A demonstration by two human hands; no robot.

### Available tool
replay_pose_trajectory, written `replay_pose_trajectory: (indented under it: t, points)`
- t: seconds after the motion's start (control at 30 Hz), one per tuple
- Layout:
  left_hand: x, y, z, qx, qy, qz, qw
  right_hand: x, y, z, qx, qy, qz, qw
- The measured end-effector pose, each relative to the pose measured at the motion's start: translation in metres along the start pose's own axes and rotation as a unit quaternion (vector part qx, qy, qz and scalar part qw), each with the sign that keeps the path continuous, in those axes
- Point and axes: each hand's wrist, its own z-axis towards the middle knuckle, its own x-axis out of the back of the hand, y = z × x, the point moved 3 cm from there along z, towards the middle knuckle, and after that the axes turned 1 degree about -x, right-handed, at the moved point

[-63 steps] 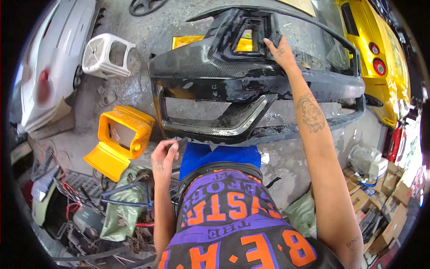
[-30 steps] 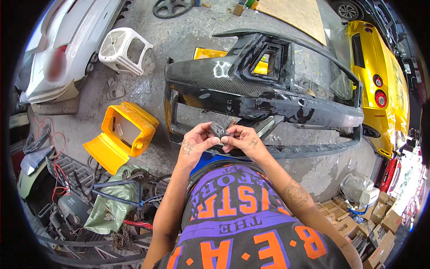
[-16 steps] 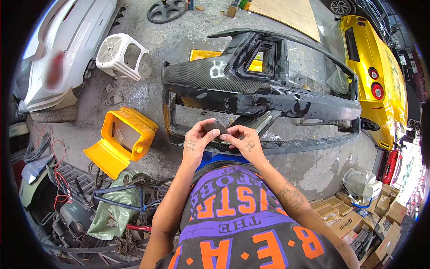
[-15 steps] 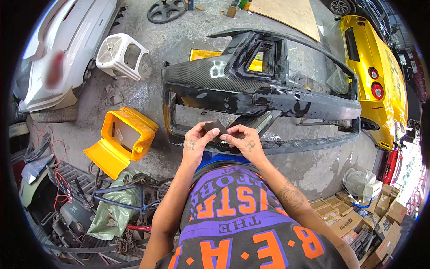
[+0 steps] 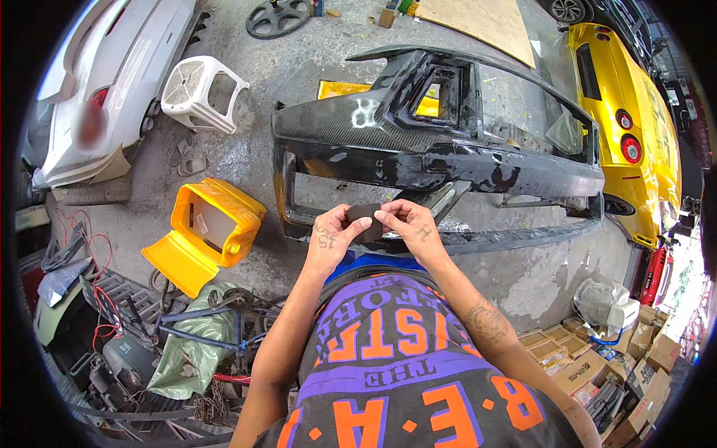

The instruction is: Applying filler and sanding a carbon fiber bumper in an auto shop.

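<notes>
Dark sheet [image 5: 366,211]: small, roughly square, near the centre of the view, the hub of this clock
Left hand [image 5: 333,233]: at 8 o'clock, fingers gripping the sheet, thumb across its near face
Right hand [image 5: 412,226]: at 3 o'clock, thumb and fingers pinching its right edge
Black body panel [image 5: 336,127]: spanning 11 to 3 o'clock, woven pattern partly showing
Yellow box [image 5: 249,218]: 9 o'clock, lid open
White stool [image 5: 184,84]: 10 o'clock
Yellow car [image 5: 609,138]: 2 o'clock

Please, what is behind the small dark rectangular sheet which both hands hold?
Around the small dark rectangular sheet, parts of the large black carbon-fibre car bumper and grey floor show behind. What lies directly behind is covered, including any fingertips of the left hand or right hand there.
</notes>
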Motion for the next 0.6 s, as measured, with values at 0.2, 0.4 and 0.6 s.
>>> replay_pose_trajectory:
  t: [0.2,0.4,0.6]
  points:
    - [0.005,0.001,0.002,0.010,-0.013,0.081,0.997,-0.002,-0.003,0.002,-0.005,-0.008,0.001,1.000]
    - [0.006,0.003,0.000,0.020,0.033,0.128,0.991,0.001,-0.004,0.001,0.004,-0.007,0.013,1.000]
    - [0.009,0.003,0.005,-0.029,0.029,0.155,0.987,0.003,0.001,0.004,-0.014,-0.010,0.004,1.000]
